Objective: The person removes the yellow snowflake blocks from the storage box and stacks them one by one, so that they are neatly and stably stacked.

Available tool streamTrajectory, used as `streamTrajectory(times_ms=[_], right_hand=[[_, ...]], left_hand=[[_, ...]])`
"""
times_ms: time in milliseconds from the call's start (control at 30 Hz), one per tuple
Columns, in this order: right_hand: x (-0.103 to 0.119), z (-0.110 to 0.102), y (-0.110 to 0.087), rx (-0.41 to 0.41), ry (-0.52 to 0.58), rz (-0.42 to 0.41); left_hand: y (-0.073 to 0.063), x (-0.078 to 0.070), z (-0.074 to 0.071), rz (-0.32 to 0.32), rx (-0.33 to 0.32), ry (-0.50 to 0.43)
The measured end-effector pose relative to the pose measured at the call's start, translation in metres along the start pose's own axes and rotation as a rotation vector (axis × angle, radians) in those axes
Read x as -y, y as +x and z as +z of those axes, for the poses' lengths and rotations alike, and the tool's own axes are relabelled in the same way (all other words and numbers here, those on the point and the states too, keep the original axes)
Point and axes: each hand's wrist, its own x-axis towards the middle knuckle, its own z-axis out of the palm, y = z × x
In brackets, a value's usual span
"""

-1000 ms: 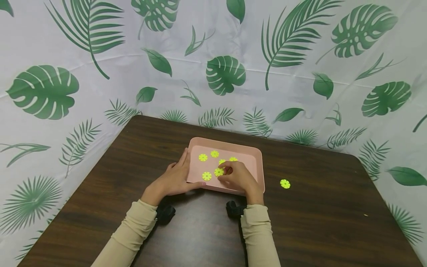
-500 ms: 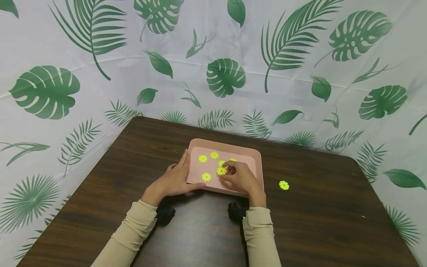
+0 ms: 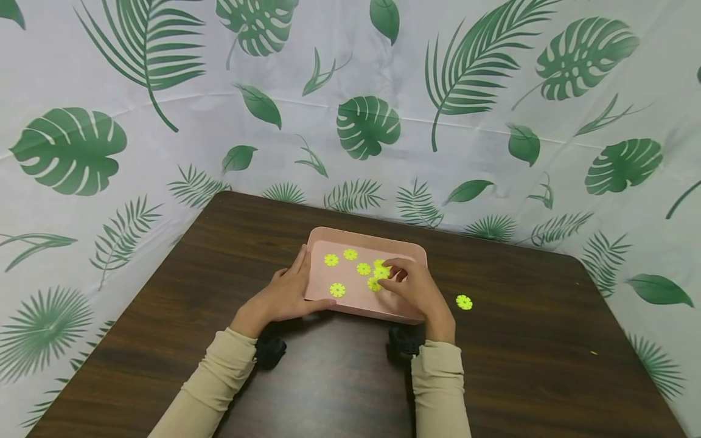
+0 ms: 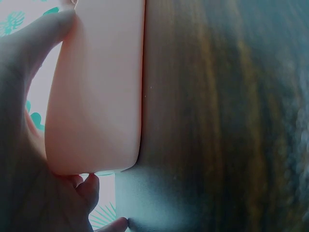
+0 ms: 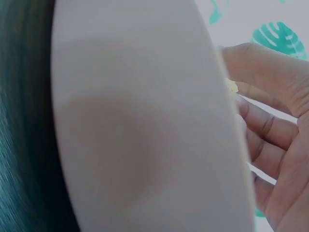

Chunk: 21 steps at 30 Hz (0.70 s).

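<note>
A shallow pink tray [image 3: 356, 309] lies on the table, with several yellow notched plastic discs in it, one of them a disc [image 3: 337, 290] near the front left. My left hand [image 3: 285, 296] rests against the tray's left front corner, fingers straight along the side and thumb along the front rim. Over the right half of the tray, my right hand [image 3: 418, 290] pinches a yellow disc [image 3: 381, 274] between thumb and fingertips. That disc overlaps others in the head view. In the right wrist view, the tray wall [image 5: 145, 121] hides most of it, leaving a yellow sliver.
One more yellow disc [image 3: 464, 302] lies on the dark wooden table [image 3: 520, 353], right of the tray. A tiny pale scrap [image 3: 594, 353] is farther right. A white leaf-patterned cloth [image 3: 465, 152] hangs behind the table.
My right hand has moved right and slightly back with the pinched disc, uncovering a disc near the tray's middle. My left hand stays at the tray's corner.
</note>
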Motion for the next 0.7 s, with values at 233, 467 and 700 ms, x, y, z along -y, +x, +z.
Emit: streamTrajectory(times_ms=[233,467,700], right_hand=[[-0.005,-0.019,-0.014,-0.066,-0.025,0.101],[-0.015,-0.034,-0.025,-0.116,-0.017,0.129],[-0.028,-0.049,-0.038,-0.165,-0.028,0.181]], left_hand=[[-0.001,-0.001,-0.002,0.004,0.000,-0.006],[0.000,0.001,-0.002,0.008,0.001,-0.005],[0.000,0.001,0.000,0.011,0.002,-0.006]])
